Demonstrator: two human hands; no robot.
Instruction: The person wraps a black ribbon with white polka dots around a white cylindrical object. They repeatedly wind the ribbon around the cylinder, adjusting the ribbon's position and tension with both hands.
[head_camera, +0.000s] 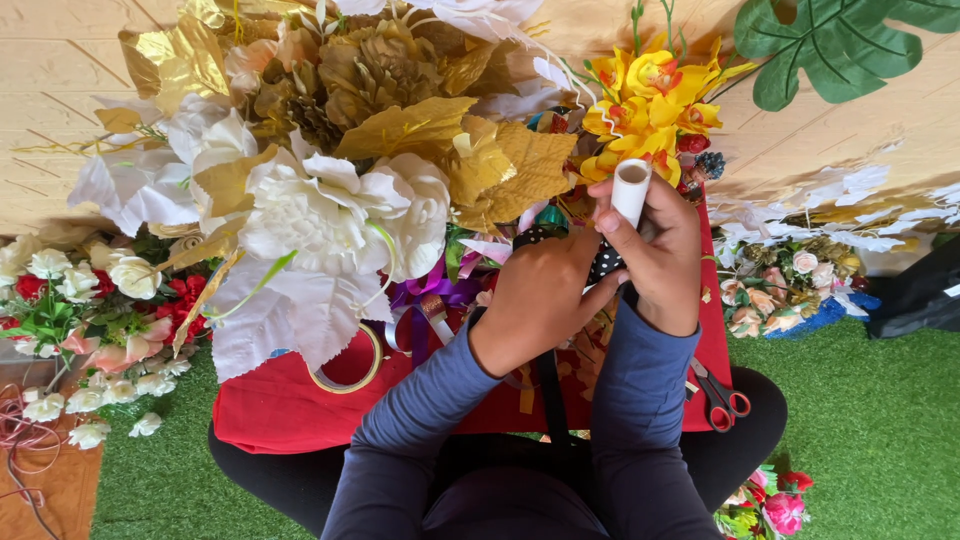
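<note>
My right hand grips a white tube that stands upright, with a black ribbon with white dots wound at its lower part. My left hand is closed on the same dotted ribbon beside the tube; a black strip hangs down between my forearms. Both hands work just in front of a large bouquet of white and gold artificial flowers lying over a red cloth on my lap.
Scissors with red handles lie on the red cloth at the right. A tape roll sits under the bouquet. Yellow flowers, purple ribbons and more artificial flowers surround me on green turf.
</note>
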